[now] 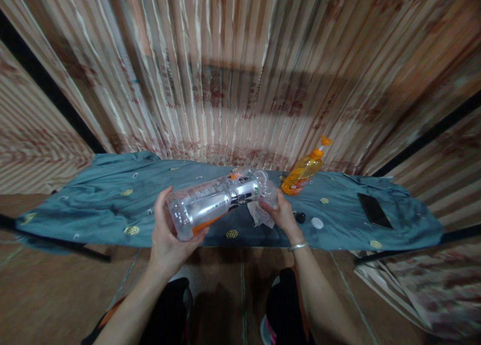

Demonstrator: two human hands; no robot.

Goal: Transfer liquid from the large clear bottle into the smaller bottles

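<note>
A large clear plastic bottle (pixel 206 202) with a silver, black and orange label lies tilted in the air above the blue-green cloth. My left hand (pixel 171 235) is wrapped round its base end. At the other end, my right hand (pixel 281 210), with a silver bangle at the wrist, has its fingers closed on a crumpled clear plastic piece (pixel 267 191) at the bottle's neck; whether that piece is part of the bottle I cannot tell. Below, a whitish crumpled cloth or tissue (pixel 260 216) rests on the covered surface, partly hidden by the bottle.
An orange pump bottle (pixel 302 174) stands behind my right hand. A small black round item (pixel 300 217) and a white disc (pixel 317 223) lie right of my wrist. Farther right is a dark phone (pixel 374 211). The cloth-covered bench (pixel 93 205) ends against a striped curtain (pixel 233 84).
</note>
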